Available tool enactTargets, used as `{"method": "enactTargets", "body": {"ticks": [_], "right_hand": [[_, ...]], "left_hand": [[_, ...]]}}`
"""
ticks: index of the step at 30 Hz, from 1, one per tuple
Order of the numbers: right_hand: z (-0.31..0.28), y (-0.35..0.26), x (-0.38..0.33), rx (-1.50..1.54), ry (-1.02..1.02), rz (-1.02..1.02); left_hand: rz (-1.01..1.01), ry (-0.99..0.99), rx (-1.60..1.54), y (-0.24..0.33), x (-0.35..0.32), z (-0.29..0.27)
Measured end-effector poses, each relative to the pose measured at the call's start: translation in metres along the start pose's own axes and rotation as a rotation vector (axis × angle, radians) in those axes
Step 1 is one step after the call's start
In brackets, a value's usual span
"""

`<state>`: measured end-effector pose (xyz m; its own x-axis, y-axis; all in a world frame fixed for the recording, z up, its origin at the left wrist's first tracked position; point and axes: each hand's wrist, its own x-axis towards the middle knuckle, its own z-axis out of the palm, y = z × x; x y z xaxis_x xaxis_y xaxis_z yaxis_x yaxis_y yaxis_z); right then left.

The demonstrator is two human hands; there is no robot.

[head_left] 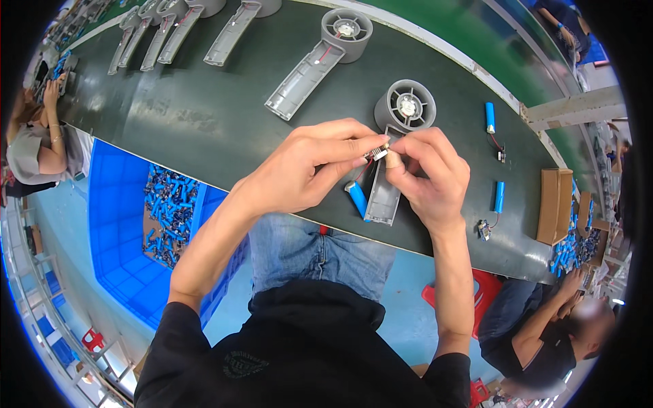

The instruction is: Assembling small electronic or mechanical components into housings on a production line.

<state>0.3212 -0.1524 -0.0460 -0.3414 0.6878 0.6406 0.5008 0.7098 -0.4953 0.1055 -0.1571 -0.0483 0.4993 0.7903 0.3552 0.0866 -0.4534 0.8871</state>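
Note:
My left hand (289, 166) pinches a small circuit board (379, 154) between thumb and fingers. Against the board's right end, the fingertips of my right hand (435, 173) are closed together; whatever they grip is hidden. A pale covering wraps the right thumb tip. Thin wires run near the board toward a blue cylindrical battery (356, 198), which leans by the open handle of a grey fan housing (384, 202). That housing lies under my hands, its round fan end (407, 106) pointing away from me.
Another grey fan housing (299, 83) lies farther left, with several more along the far edge. Two batteries wired to boards, one far (490, 118) and one nearer (500, 197), lie right. A blue bin (119, 211) holds many batteries. Co-workers sit at both sides; a cardboard box (554, 204) stands right.

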Motion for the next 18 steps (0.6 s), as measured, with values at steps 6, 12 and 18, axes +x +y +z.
{"method": "enactTargets", "body": {"ticks": [6,12,18], "right_hand": [[-0.0007,-0.0032,-0.0035,-0.060,-0.011,-0.024],[0.0015,-0.0049,-0.0038,-0.096,0.059,-0.032],[-0.0017,-0.0014,-0.0018,-0.112,0.036,-0.063]], "left_hand": [[0.023,0.042,-0.004,-0.0019,-0.0063,0.0038],[-0.012,0.059,0.017,0.0003,-0.0059,0.0057],[0.043,0.038,0.071,-0.0022,-0.0009,0.0034]]}}
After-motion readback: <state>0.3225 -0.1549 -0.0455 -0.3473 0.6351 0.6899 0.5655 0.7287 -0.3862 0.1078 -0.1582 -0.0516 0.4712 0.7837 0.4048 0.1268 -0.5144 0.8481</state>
